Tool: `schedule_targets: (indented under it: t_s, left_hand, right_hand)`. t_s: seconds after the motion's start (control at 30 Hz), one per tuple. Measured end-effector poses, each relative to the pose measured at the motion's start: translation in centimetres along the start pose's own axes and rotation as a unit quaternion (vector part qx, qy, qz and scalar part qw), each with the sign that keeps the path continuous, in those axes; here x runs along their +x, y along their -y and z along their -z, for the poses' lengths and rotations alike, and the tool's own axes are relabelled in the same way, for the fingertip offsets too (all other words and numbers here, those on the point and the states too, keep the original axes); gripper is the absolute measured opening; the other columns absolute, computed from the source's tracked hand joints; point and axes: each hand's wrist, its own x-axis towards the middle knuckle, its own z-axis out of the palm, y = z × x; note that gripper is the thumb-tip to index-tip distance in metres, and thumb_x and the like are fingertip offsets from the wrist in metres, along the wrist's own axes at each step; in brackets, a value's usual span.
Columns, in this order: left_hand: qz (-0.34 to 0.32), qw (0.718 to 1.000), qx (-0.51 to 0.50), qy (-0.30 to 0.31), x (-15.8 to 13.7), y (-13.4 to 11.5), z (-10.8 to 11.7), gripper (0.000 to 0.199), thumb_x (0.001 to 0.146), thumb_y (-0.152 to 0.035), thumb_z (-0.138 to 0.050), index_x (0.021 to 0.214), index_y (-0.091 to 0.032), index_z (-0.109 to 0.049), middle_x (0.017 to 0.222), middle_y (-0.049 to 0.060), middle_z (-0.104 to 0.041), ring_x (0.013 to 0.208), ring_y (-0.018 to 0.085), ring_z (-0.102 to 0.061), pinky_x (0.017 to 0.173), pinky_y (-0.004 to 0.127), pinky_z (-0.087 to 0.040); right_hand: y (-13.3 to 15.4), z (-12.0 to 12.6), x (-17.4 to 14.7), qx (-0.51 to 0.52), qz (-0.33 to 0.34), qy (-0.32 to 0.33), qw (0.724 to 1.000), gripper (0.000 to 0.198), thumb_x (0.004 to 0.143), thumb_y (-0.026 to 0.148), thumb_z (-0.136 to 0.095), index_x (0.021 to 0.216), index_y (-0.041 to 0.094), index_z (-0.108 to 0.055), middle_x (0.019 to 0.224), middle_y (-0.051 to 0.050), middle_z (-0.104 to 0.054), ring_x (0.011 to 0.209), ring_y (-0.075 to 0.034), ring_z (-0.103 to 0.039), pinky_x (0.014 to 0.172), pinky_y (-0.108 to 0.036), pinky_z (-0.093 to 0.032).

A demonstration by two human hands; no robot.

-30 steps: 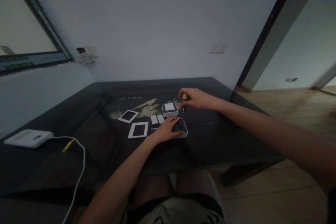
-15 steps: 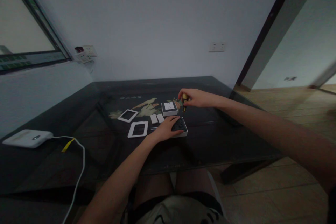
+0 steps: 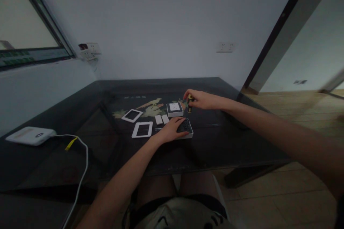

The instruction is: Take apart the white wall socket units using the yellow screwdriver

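In the head view, the left hand (image 3: 169,130) clasps a dark-centred white box (image 3: 185,126) between thumb and fingers on the dark surface (image 3: 220,146). The right hand (image 3: 198,99) pinches an upright yellow-and-black tool (image 3: 190,108) just beside a socket unit (image 3: 174,107). Two white frames (image 3: 134,130) and two small white pieces (image 3: 158,120) lie nearby.

A dark, glossy table (image 3: 228,143), decorated with a pale bird-and-foliage design (image 3: 152,105), stands against a plain whitish wall (image 3: 161,25). Wall sockets (image 3: 225,47) sit above its far edge, on the right and near the left corner. A dark-framed window (image 3: 25,18) fills the upper left. Dark trim (image 3: 281,25) borders a doorway-like opening; light-brown floor (image 3: 258,200) runs beyond. The light is dim.
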Motion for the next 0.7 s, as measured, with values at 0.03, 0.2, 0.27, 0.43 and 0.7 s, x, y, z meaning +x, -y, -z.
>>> schedule_targets:
  t_s: [0.03,0.2,0.27,0.43,0.7]
  left_hand:
    - [-0.002,1.000,0.001,-0.001,0.0,0.0,0.0,0.068,0.083,-0.053,-0.058,0.137,-0.014,-0.044,0.140,0.015,-0.045,0.130,0.028,-0.041,0.112,0.041,-0.030]
    - [-0.010,1.000,0.004,0.001,0.1,0.1,0.0,0.066,0.083,-0.052,-0.059,0.137,-0.018,-0.043,0.142,0.013,-0.043,0.132,0.027,-0.040,0.112,0.040,-0.031]
    - [-0.013,1.000,0.002,-0.003,0.1,0.2,0.0,0.067,0.083,-0.052,-0.059,0.137,-0.017,-0.044,0.141,0.014,-0.044,0.131,0.027,-0.041,0.112,0.040,-0.031]
    - [-0.010,1.000,0.002,-0.007,0.0,0.2,-0.1,0.068,0.083,-0.053,-0.059,0.137,-0.014,-0.044,0.139,0.015,-0.046,0.129,0.028,-0.042,0.112,0.040,-0.031]
    - [-0.001,1.000,0.020,0.008,0.2,0.0,0.1,0.071,0.083,-0.054,-0.058,0.137,-0.011,-0.044,0.140,0.016,-0.045,0.129,0.029,-0.041,0.112,0.040,-0.030]
  right_hand:
    - [0.1,-0.1,-0.1,-0.019,0.001,-0.016,1.000,0.019,0.083,0.023,-0.057,0.101,0.018,-0.053,0.097,-0.008,-0.062,0.084,-0.020,-0.057,0.069,-0.030,-0.042]
    - [0.5,-1.2,-0.1,-0.105,0.005,-0.111,0.988,0.015,0.087,0.032,-0.055,0.093,0.018,-0.055,0.096,-0.009,-0.061,0.086,-0.022,-0.056,0.072,-0.032,-0.039]
    - [0.4,-1.2,-0.1,-0.083,0.004,-0.103,0.991,0.014,0.086,0.023,-0.053,0.099,0.017,-0.055,0.097,-0.009,-0.062,0.086,-0.021,-0.056,0.073,-0.031,-0.039]
    - [0.4,-0.2,-0.2,-0.023,-0.010,-0.014,1.000,0.029,0.080,0.011,-0.054,0.109,0.014,-0.052,0.087,-0.006,-0.061,0.072,-0.016,-0.054,0.064,-0.028,-0.039]
    - [0.3,-1.6,-0.3,-0.080,0.007,-0.136,0.987,0.012,0.082,0.028,-0.062,0.087,0.018,-0.056,0.090,-0.006,-0.059,0.081,-0.019,-0.052,0.069,-0.030,-0.036]
